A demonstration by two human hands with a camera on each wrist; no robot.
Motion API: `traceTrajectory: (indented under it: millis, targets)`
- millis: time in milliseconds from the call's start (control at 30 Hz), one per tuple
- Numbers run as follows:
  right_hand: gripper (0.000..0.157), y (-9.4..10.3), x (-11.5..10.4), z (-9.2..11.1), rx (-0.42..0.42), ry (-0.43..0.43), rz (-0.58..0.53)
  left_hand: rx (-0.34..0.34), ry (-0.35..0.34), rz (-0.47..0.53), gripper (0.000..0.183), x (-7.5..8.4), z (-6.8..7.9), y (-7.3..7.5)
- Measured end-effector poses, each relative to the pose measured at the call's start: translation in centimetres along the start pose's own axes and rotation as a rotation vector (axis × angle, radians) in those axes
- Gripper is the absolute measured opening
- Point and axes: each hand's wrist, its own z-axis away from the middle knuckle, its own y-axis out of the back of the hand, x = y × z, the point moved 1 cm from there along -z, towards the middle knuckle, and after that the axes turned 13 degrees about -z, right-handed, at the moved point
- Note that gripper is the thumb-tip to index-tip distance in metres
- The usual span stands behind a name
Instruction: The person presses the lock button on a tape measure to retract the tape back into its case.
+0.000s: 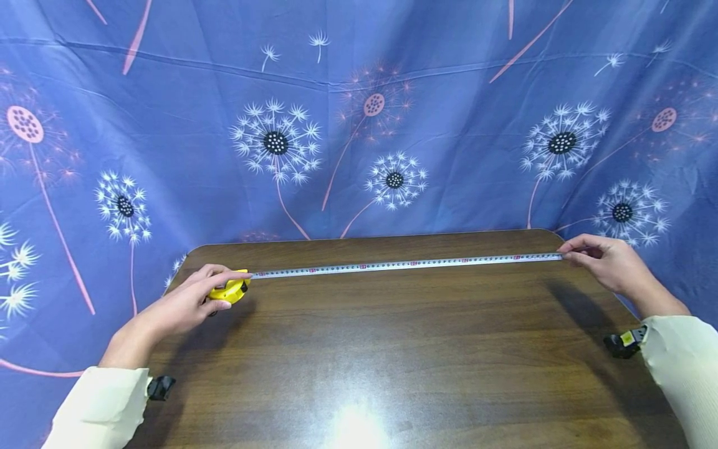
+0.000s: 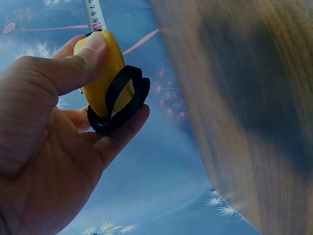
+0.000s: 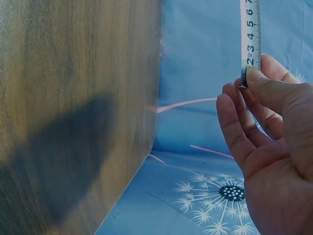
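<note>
A yellow tape measure point(image 1: 231, 290) is gripped in my left hand point(image 1: 187, 298), on the left side of the head view. Its white blade point(image 1: 392, 265) stretches out almost straight to my right hand point(image 1: 611, 265), which pinches the end. In the left wrist view the yellow case point(image 2: 108, 73) sits between thumb and fingers, with a black strap point(image 2: 128, 93) looped at its lower end. The right wrist view shows thumb and finger on the blade's tip point(image 3: 251, 49), near the low numbers. Both hands appear raised above the table, their shadows falling on it.
A brown wooden table point(image 1: 364, 337) with rounded far corners lies beneath the hands. Behind it and at both sides hangs a blue cloth point(image 1: 460, 143) printed with dandelions. A bright light reflection shows at the table's near edge.
</note>
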Motion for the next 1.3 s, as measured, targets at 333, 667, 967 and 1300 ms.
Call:
traceTrajectory:
  millis: [333, 667, 967, 1300]
  targets:
    - [0.015, 0.5, -0.4, -0.2, 0.03, -0.064, 0.107, 0.018, -0.024, -0.065, 0.06, 0.4, -0.2, 0.7]
    - [0.016, 0.7, -0.5, -0.2, 0.033, -0.069, 0.095, 0.051, -0.044, -0.092, 0.06, 0.8, -0.3, 1.3]
    - [0.016, 0.9, -0.6, -0.1, 0.025, -0.078, 0.092, 0.048, -0.048, -0.093, 0.062, 1.1, -0.6, 2.2]
    - [0.018, 0.8, 0.0, 0.0, 0.033, -0.048, 0.08, 0.048, -0.069, -0.094, 0.06, 1.2, -0.8, 2.6]
